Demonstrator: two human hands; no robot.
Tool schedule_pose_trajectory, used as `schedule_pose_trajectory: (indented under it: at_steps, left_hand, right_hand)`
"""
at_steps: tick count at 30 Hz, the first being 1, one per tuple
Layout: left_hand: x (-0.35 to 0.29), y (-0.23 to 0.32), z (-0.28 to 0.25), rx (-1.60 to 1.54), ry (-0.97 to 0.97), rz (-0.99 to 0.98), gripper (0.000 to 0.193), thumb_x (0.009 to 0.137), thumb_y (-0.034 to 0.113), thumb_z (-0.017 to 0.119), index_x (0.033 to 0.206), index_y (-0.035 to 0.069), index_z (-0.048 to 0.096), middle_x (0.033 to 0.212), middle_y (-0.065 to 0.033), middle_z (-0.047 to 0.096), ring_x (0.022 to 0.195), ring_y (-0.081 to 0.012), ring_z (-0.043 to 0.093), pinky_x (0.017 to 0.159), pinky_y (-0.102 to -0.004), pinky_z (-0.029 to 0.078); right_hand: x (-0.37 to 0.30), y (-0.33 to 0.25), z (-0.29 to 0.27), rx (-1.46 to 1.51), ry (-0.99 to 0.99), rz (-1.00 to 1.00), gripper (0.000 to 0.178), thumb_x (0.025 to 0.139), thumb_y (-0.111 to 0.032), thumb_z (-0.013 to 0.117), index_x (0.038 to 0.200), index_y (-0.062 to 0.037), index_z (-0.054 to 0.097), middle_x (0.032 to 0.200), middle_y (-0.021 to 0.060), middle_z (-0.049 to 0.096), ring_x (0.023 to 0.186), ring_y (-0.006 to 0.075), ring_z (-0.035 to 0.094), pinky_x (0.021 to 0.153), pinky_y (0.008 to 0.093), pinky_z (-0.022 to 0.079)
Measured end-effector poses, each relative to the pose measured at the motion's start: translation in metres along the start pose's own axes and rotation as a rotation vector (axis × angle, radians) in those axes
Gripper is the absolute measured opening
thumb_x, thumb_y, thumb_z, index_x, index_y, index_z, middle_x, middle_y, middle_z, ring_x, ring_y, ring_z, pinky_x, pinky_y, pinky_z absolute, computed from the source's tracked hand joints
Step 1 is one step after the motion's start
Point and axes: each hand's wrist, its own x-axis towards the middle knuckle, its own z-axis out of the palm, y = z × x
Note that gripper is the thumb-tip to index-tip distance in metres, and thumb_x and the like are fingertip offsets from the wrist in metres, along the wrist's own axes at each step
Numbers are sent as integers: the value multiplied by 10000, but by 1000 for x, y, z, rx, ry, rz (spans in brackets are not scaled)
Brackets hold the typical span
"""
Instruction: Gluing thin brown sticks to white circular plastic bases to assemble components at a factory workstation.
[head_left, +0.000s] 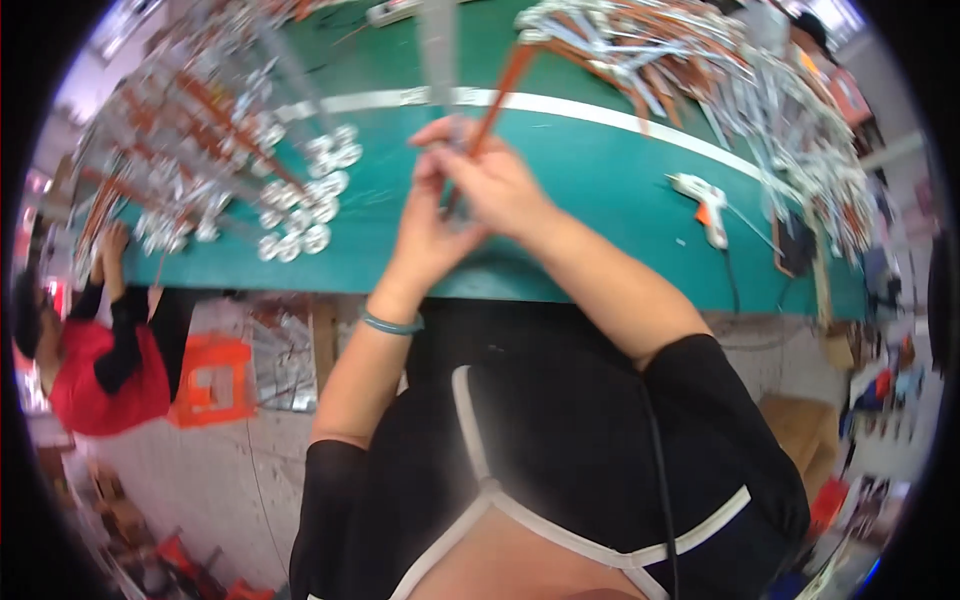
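My two hands meet above the near half of the green table, fingers closed and partly smeared by motion. A thin reddish-brown stick (506,85) slants up and away from my right hand (500,185), which pinches it. Beside it a translucent greyish strip or tube (438,55) stands up, blurred, its lower end among the fingers. My left hand (428,225) is closed around that lower part, close under the right fingers. How the two pieces meet is hidden by the fingers.
A white glue gun (708,205) with an orange trigger and cord lies right. Far right is a heap of brown and grey sticks with whitish ends (690,50). At left stand similar pieces on clear round bases (300,215). A co-worker in red (115,375) sits far left.
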Motion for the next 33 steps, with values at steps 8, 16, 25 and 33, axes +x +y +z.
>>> schedule_pose_trajectory:
  at_steps: [8, 16, 25, 33]
  left_hand:
    - [-10, -15, 34, 125, 26, -120, 89, 918, 92, 649, 978, 41, 691, 788, 10, 632, 689, -81, 568, 586, -247, 456]
    - [14, -34, 52, 17, 120, -194, 218, 985, 191, 591, 1040, -6, 666, 964, -64, 697, 907, -137, 650, 837, -272, 504]
    - [17, -25, 46, 470, 130, -47, 168, 862, 212, 726, 942, 65, 711, 773, -18, 631, 691, -113, 552, 644, -285, 450]
    - [0, -25, 24, 223, 133, -338, 259, 813, 224, 788, 979, 45, 700, 871, -28, 673, 780, -123, 607, 702, -273, 481]
  right_hand:
    - [-111, -41, -138, -916, 99, -241, 575, 774, -199, 784, 1282, -36, 568, 1286, 151, 571, 1251, 304, 510, 1049, 396, 411]
    - [-245, -26, -314, -1441, 685, 374, 519, 653, -411, 864, 820, -58, 523, 777, 108, 582, 684, 293, 573, 624, 413, 459]
    - [-247, -4, -350, -1232, 661, 535, 468, 672, -313, 870, 914, -32, 585, 730, 32, 573, 661, 160, 549, 587, 341, 440]
    - [-252, -1, -328, -195, 690, 233, 348, 838, -109, 725, 1129, -36, 548, 932, 21, 604, 747, 95, 552, 606, 245, 429]
